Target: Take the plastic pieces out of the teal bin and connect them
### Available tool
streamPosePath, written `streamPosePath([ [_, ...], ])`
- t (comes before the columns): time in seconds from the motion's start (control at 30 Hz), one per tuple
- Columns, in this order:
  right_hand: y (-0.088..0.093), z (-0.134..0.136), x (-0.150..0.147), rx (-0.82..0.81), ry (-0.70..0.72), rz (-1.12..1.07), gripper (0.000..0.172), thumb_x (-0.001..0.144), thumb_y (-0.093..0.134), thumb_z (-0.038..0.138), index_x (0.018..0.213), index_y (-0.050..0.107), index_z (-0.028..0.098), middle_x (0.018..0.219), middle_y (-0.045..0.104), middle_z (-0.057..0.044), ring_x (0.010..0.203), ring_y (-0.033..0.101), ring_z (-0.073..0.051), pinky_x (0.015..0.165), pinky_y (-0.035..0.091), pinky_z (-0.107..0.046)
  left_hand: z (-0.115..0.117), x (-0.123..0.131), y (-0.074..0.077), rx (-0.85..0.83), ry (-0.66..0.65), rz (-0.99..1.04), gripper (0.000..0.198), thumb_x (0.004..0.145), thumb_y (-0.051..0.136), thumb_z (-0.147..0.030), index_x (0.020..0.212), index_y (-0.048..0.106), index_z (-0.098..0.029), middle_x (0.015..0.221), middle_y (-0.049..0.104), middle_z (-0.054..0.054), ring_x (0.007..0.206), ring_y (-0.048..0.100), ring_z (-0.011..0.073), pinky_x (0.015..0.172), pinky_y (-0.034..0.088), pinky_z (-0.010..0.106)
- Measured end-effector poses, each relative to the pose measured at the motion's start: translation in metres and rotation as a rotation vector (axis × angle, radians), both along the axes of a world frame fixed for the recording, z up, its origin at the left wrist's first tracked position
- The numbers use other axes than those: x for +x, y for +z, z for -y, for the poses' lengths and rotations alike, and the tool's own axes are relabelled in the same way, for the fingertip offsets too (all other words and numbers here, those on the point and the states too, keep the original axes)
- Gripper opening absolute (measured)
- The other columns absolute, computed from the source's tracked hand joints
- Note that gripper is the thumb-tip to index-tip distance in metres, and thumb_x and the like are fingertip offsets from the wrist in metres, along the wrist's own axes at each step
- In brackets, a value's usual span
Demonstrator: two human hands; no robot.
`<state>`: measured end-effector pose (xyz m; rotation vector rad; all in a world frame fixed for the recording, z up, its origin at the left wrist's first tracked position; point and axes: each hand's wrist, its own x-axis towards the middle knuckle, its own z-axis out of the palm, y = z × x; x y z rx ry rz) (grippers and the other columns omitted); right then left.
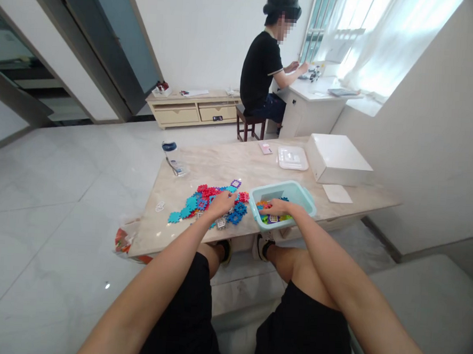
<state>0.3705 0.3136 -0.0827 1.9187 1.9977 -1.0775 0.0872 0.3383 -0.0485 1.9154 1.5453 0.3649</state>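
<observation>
A loose pile of snowflake-shaped interlocking plastic pieces (pixel 190 202) in red, blue, turquoise and white lies on the table. My left hand (pixel 221 204) is over the pile's right side, fingers drawn together; whatever they hold is too small to make out. To the right stands a light turquoise plastic basin (pixel 305 200) with orange, green, blue and purple pieces (pixel 273 219) inside. My right hand (pixel 279 207) reaches into it, fingers stretched and apart, fingertips at the pieces. A purple piece with a white centre (pixel 236 184) sits at the pile's far edge.
On the stone-patterned table (pixel 217 162) stand a water bottle (pixel 175 158), a phone (pixel 265 148), a clear lid (pixel 292 158), a white box (pixel 338 157) and a paper sheet (pixel 337 194). A plastic bag (pixel 125 238) hangs by the left edge. Another person (pixel 263 66) sits at a desk beyond.
</observation>
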Motion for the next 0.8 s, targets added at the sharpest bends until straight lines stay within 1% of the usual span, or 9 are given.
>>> streamPosePath([
  [0.07, -0.005, -0.001, -0.004, 0.035, -0.003, 0.028, 0.076, 0.09, 0.057, 0.086, 0.103, 0.081, 0.015, 0.105, 0.082, -0.014, 0.09, 0.077, -0.028, 0.077, 0.054, -0.03, 0.004, 0.019, -0.003, -0.087, 0.005, 0.031, 0.04, 0.104, 0.049, -0.053, 0.086, 0.063, -0.02, 0.079, 0.075, 0.009, 0.072, 0.069, 0.0228, 0.065, 0.046, 0.028],
  [0.17, -0.013, -0.002, -0.008, 0.073, 0.02, 0.058, 0.078, 0.099, 0.045, 0.082, 0.11, 0.081, 0.014, 0.113, 0.081, -0.017, 0.1, 0.077, -0.029, 0.085, 0.055, -0.03, 0.013, 0.043, -0.007, -0.224, 0.0, 0.085, 0.045, 0.107, 0.044, -0.053, 0.086, 0.064, -0.018, 0.071, 0.073, 0.01, 0.059, 0.067, 0.0206, 0.059, 0.047, 0.028],
  [0.23, -0.015, -0.002, -0.011, 0.093, 0.043, 0.073, 0.077, 0.103, 0.04, 0.079, 0.11, 0.082, 0.014, 0.115, 0.08, -0.018, 0.103, 0.077, -0.03, 0.089, 0.055, -0.031, 0.018, 0.053, -0.008, -0.284, -0.008, 0.129, 0.044, 0.107, 0.044, -0.05, 0.087, 0.065, -0.017, 0.07, 0.073, 0.009, 0.056, 0.066, 0.0191, 0.057, 0.047, 0.027],
  [0.3, -0.016, -0.001, -0.013, 0.111, 0.062, 0.086, 0.077, 0.104, 0.039, 0.077, 0.108, 0.082, 0.014, 0.114, 0.08, -0.019, 0.104, 0.077, -0.031, 0.09, 0.054, -0.032, 0.021, 0.059, -0.007, -0.314, -0.008, 0.174, 0.041, 0.106, 0.047, -0.049, 0.092, 0.066, -0.015, 0.073, 0.073, 0.009, 0.055, 0.066, 0.0182, 0.056, 0.048, 0.026],
  [0.4, -0.016, 0.001, -0.016, 0.13, 0.073, 0.102, 0.077, 0.104, 0.038, 0.078, 0.108, 0.082, 0.014, 0.111, 0.081, -0.019, 0.102, 0.077, -0.031, 0.088, 0.054, -0.03, 0.024, 0.063, -0.005, -0.331, 0.0, 0.227, 0.035, 0.103, 0.054, -0.048, 0.102, 0.066, -0.015, 0.078, 0.073, 0.007, 0.055, 0.066, 0.0171, 0.055, 0.047, 0.025],
  [0.5, -0.014, 0.003, -0.017, 0.139, 0.077, 0.101, 0.078, 0.103, 0.039, 0.079, 0.106, 0.082, 0.015, 0.108, 0.081, -0.017, 0.1, 0.077, -0.03, 0.085, 0.054, -0.029, 0.024, 0.063, -0.004, -0.359, -0.001, 0.262, 0.025, 0.098, 0.064, -0.04, 0.104, 0.067, -0.015, 0.079, 0.072, 0.006, 0.055, 0.065, 0.0161, 0.054, 0.046, 0.024],
  [0.6, -0.012, 0.004, -0.018, 0.133, 0.083, 0.083, 0.076, 0.1, 0.044, 0.08, 0.104, 0.082, 0.014, 0.108, 0.081, -0.017, 0.097, 0.077, -0.03, 0.083, 0.055, -0.03, 0.023, 0.061, -0.004, -0.4, 0.021, 0.292, 0.02, 0.098, 0.065, -0.035, 0.097, 0.067, -0.014, 0.074, 0.069, 0.005, 0.057, 0.064, 0.0154, 0.054, 0.046, 0.023],
  [0.7, -0.011, 0.004, -0.018, 0.114, 0.079, 0.069, 0.07, 0.1, 0.051, 0.076, 0.103, 0.082, 0.014, 0.111, 0.081, -0.018, 0.099, 0.077, -0.031, 0.084, 0.055, -0.03, 0.025, 0.059, -0.001, -0.455, 0.047, 0.336, 0.026, 0.101, 0.06, -0.034, 0.085, 0.065, -0.014, 0.066, 0.065, 0.005, 0.056, 0.06, 0.0144, 0.054, 0.046, 0.023],
  [0.8, -0.008, 0.005, -0.019, 0.095, 0.069, 0.056, 0.066, 0.098, 0.055, 0.074, 0.104, 0.082, 0.014, 0.112, 0.081, -0.018, 0.1, 0.078, -0.031, 0.085, 0.056, -0.03, 0.027, 0.058, 0.002, -0.508, 0.075, 0.387, 0.028, 0.102, 0.057, -0.034, 0.083, 0.064, -0.014, 0.064, 0.064, 0.005, 0.055, 0.056, 0.013, 0.055, 0.046, 0.023],
])
